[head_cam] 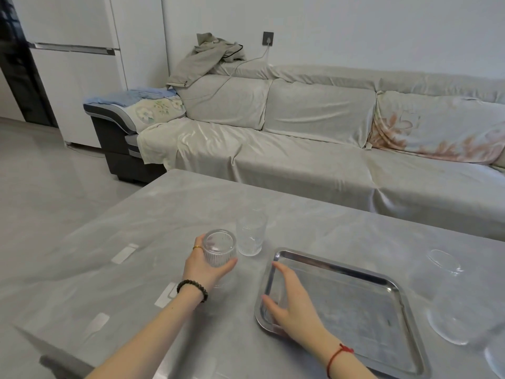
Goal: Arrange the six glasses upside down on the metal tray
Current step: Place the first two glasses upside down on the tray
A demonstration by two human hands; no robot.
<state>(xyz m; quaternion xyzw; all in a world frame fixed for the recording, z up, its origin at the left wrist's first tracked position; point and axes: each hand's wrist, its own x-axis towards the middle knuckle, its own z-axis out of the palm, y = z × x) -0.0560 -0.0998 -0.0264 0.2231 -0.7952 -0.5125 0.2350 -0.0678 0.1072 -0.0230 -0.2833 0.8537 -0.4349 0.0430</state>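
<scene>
On the grey table (pixel 136 228), the left hand (pixel 203 266) wraps a ribbed glass (pixel 220 248), base up. A taller ribbed glass (pixel 250 233) stands just beside it. The right hand (pixel 293 305), fingers spread, grips nothing, resting on the shiny metal tray (pixel 363 310). Smooth clear glasses (pixel 444 262) stand right of it.

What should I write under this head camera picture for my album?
Left hand holds a ribbed glass above the table; right hand rests on the metal tray.

Glass (pixel 496 356) at bottom right cut by frame edge; right-side glasses (pixel 444 262) blurred.
</scene>
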